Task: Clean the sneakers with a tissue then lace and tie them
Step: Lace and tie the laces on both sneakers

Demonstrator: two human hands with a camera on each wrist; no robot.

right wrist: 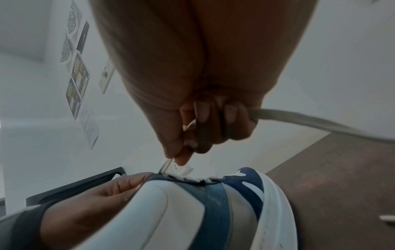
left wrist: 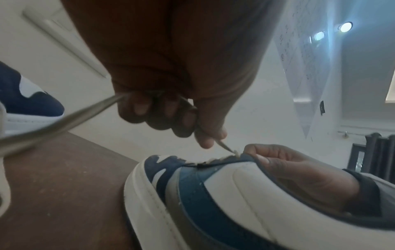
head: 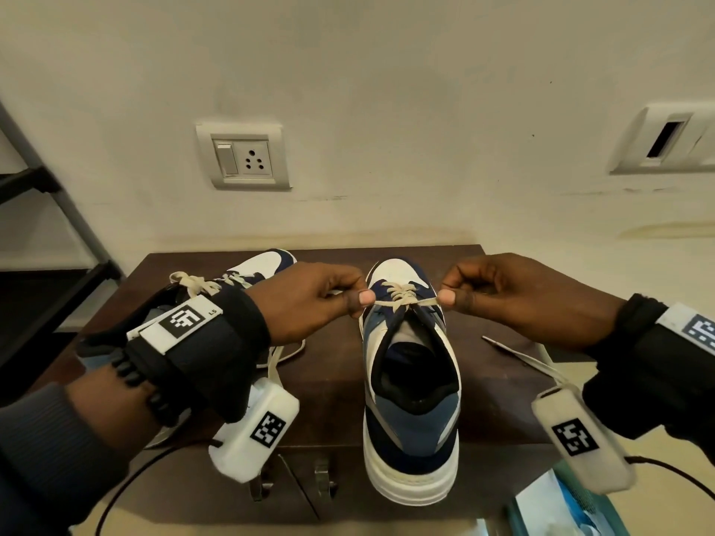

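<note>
Left hand (head: 309, 299), right hand (head: 514, 295) pinch lace (head: 402, 302) over sneaker (head: 412, 388).

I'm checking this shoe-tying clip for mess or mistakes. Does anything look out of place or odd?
Nothing on the table is spilled or damaged. The left hand and right hand pull the lace taut across the near sneaker. One oddity: the wall plate at upper right has an open gap.
</note>
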